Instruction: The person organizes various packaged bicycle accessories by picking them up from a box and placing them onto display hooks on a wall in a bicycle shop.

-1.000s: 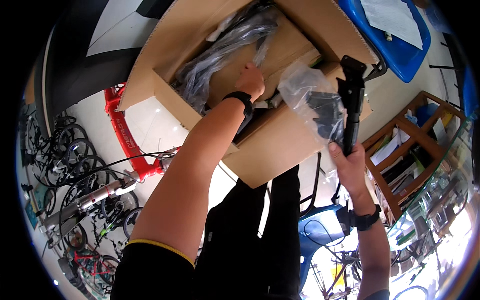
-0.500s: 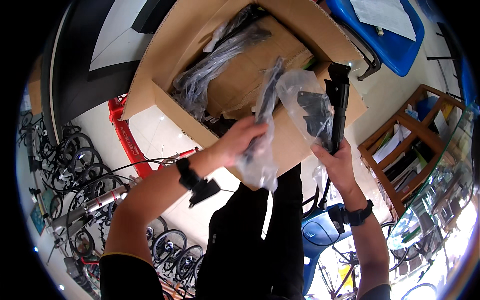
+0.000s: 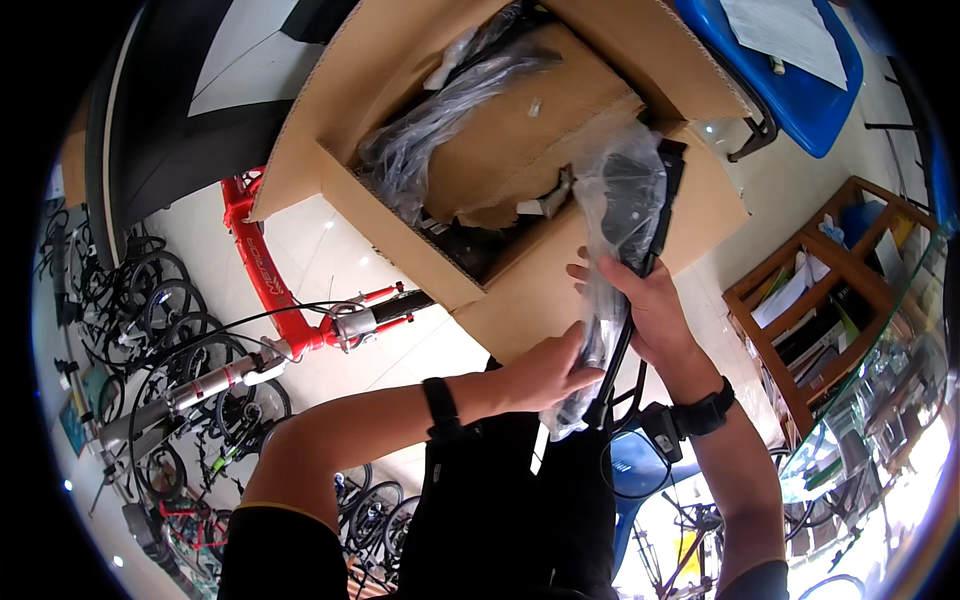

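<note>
Left hand [image 3: 548, 372], near end: thumb and fingers closed round the gathered lower end of a clear plastic bag [image 3: 603, 190]; right hand [image 3: 650, 305], farther up and to the right: thumb laid over the bag, fingers curled behind it with tips showing on the left side, a long black bar [image 3: 674, 170] gripped along with it; exact contact under the right palm hidden, cannot tell; black devices strapped on both wrists.

Bag and bar slant side by side, far end over the near flap of an open cardboard box [image 3: 535, 305], near end by the dark trousers; dark flat piece visible inside the bag, its exact kind unclear.

Handling, as judged: bar looks stiff and moderately heavy, best held round its middle; bag film looks soft, slippery and easy to tear, so better pinched through to the hard piece inside than by loose plastic.

In the box: crumpled grey plastic wrap [image 3: 425, 150] at left, brown cardboard sheet [image 3: 510, 125] with a torn near edge; left of the box, red bike frame [image 3: 265, 275], then rows of bicycles; far right, blue chair [image 3: 825, 110] with white paper [image 3: 785, 35]; right, wooden rack [image 3: 800, 248] beside a glass-topped bench [image 3: 868, 375].
</note>
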The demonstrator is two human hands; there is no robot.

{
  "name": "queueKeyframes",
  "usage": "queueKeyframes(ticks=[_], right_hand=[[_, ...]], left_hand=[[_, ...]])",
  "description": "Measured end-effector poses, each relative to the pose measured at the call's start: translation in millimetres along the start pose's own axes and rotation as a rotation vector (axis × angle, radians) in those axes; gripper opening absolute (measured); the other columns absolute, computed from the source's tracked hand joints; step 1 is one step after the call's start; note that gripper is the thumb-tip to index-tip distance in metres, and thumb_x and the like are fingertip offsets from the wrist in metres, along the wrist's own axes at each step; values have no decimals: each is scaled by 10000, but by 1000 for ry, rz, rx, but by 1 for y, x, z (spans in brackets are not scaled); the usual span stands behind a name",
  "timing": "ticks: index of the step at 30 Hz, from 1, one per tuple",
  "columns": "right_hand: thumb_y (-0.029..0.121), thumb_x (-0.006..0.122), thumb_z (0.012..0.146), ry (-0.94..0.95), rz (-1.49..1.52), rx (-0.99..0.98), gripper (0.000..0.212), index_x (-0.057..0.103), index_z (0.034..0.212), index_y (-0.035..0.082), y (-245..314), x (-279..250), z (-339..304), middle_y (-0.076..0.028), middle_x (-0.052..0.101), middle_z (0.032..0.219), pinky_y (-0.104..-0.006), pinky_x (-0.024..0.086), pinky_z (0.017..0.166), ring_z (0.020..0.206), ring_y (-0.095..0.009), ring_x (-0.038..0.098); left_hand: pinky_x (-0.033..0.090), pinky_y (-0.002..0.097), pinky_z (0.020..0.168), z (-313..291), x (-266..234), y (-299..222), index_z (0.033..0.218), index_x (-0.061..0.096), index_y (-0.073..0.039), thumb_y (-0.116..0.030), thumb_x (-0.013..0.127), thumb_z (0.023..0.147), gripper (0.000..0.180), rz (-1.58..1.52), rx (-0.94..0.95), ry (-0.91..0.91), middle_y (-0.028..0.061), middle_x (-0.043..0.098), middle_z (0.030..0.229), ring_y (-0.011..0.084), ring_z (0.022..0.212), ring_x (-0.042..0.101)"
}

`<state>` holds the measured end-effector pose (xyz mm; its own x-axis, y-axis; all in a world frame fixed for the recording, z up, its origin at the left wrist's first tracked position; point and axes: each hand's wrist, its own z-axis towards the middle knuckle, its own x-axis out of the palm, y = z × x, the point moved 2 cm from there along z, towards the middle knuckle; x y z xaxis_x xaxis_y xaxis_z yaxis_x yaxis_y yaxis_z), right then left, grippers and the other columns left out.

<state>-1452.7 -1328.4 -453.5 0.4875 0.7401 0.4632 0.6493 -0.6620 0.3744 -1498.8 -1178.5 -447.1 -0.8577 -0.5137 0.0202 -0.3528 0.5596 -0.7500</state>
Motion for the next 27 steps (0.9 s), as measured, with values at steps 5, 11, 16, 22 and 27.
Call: queueKeyframes(ticks=[5,11,16,22,27], right_hand=[[69,665,827,-124,-296,-139,114,593,904,24,-5,-29,6,-41,605,707,-268,459,556,606,-128,581],[-6,648,807,-128,-334,-165,125,565,892,33,6,-50,-2,-3,564,681,-240,423,541,575,-94,533],[-7,660,801,-124,-327,-121,181,550,941,29,11,-54,-6,2,562,703,-236,415,548,582,-86,519],[-16,656,811,-100,-380,-105,235,535,1008,25,11,-64,-5,6,557,728,-234,416,558,598,-75,502],[-52,631,817,-20,-472,-125,400,474,1173,39,16,-59,-2,4,544,828,-224,438,564,623,-71,509]], left_hand=[[462,457,631,19,-12,-24,981,450,30,-319,661,850,429,318,24,232,202,612,710,385,706,620],[471,391,611,87,-135,-15,901,604,6,-422,692,792,449,512,-6,-30,162,644,800,289,730,630],[472,481,869,144,-263,47,1237,447,4,-336,682,809,595,1165,-494,-540,197,475,1248,371,1138,502],[491,500,828,157,-288,92,1229,436,21,-109,597,826,453,1244,-427,-646,227,464,1194,389,1025,557],[497,459,828,154,-300,101,1126,526,40,-217,683,807,439,1125,-423,-485,246,584,1071,417,964,591]])
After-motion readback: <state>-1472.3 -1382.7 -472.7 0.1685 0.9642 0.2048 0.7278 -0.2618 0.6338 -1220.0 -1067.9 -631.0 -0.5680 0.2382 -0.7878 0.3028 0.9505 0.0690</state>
